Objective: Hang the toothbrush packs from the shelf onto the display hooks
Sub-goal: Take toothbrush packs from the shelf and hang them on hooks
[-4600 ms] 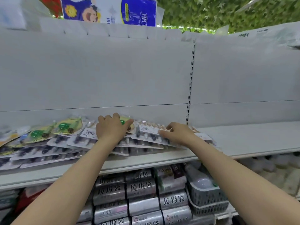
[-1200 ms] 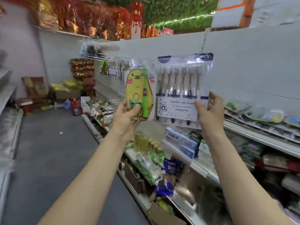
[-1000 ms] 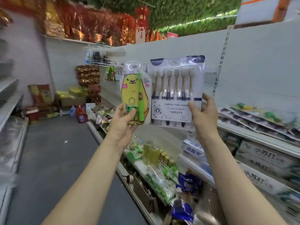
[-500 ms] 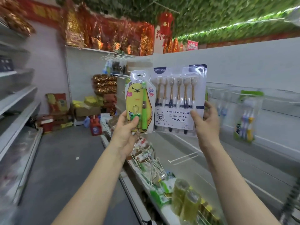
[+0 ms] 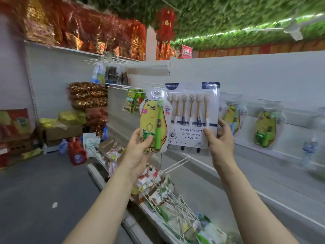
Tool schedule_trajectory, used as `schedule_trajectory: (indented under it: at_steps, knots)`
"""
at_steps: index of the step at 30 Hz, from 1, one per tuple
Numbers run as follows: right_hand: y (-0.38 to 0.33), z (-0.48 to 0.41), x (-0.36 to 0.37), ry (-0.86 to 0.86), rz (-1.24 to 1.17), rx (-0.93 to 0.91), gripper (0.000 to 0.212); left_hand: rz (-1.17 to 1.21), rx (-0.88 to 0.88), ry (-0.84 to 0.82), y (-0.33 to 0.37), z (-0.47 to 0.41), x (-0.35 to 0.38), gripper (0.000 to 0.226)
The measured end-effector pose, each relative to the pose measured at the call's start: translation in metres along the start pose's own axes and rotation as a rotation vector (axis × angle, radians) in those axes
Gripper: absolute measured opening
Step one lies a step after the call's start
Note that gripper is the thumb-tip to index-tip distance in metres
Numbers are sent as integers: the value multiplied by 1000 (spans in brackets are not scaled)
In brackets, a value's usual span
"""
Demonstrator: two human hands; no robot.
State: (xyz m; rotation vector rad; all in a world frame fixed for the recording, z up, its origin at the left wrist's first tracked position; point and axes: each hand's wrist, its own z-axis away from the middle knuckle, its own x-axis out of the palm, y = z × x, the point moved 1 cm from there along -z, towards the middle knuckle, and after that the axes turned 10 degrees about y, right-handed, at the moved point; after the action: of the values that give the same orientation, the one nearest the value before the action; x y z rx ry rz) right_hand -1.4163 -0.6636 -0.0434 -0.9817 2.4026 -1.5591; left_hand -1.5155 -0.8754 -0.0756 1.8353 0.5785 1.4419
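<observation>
Yellow bear-shaped pack [image 5: 152,120], clear blister with one green toothbrush inside, upright in the left hand [image 5: 138,154]. Thumb lies across its lower front, fingers curl behind; grip is at the bottom edge only.

Six-brush pack [image 5: 192,118], white card with dark blue corners, upright in the right hand [image 5: 219,143]. Thumb presses the lower right of the front, fingers wrap round the right edge from behind. The left edge of this pack sits behind the bear-shaped pack, so the two overlap between the hands.

Both packs are raised at arm's length, in front of the white back panel [image 5: 263,76], touching no hook.

Right of the right hand: two hanging yellow packs [image 5: 263,129] against the panel, blurred, the nearer one just beside the fingers. Further right something pale and blue hangs; too blurred to tell what.

Below and between the hands: a white wire hook [image 5: 175,164] juts from the panel. Under the left forearm, more wire hooks carry small packets [image 5: 158,187].

Left of the left hand: grey floor [image 5: 35,191], a red bottle [image 5: 76,154], cartons beyond. Above the hands: red and gold goods [image 5: 88,32] on a top shelf.
</observation>
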Motion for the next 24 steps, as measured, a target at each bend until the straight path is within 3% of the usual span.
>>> schedule_trajectory:
  at_steps: [9, 19, 24]
  knots:
    - [94, -48, 134, 46, 86, 25, 43, 10, -127, -33, 8, -166, -60, 38]
    - [193, -117, 260, 10, 51, 69, 40, 70, -138, -35, 15, -324, -91, 32]
    - [221, -151, 313, 52, 66, 37, 44, 81, -148, -64, 18, -392, -106, 42]
